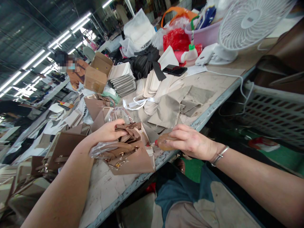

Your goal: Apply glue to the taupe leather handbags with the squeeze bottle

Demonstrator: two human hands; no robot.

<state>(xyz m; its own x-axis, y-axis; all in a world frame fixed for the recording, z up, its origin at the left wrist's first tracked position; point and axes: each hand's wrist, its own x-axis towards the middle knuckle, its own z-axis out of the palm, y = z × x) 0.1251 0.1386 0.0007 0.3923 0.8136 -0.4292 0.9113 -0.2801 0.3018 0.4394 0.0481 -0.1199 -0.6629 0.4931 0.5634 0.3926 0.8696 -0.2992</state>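
Observation:
A taupe handbag (133,161) with gold-coloured fittings lies on the worktable near its front edge. My left hand (110,129) is closed on bunched brown lining (129,133) at the bag's open top; the fingertips are partly hidden in the folds. In my right hand (187,141) is a squeeze bottle (163,141) of amber liquid, held sideways. Its red tip points at the pale side edge of the bag, very close to it; whether they touch I cannot tell. Clear plastic wrap (102,150) covers part of the handles beside my left wrist.
Fabric pieces (166,107), stacked panels (122,79) and a phone (174,70) lie beyond the bag. A white fan (251,22) stands at the back right, its cable over the table edge near a plastic basket (273,107). More bags (64,145) stand left. A person (77,71) is further off.

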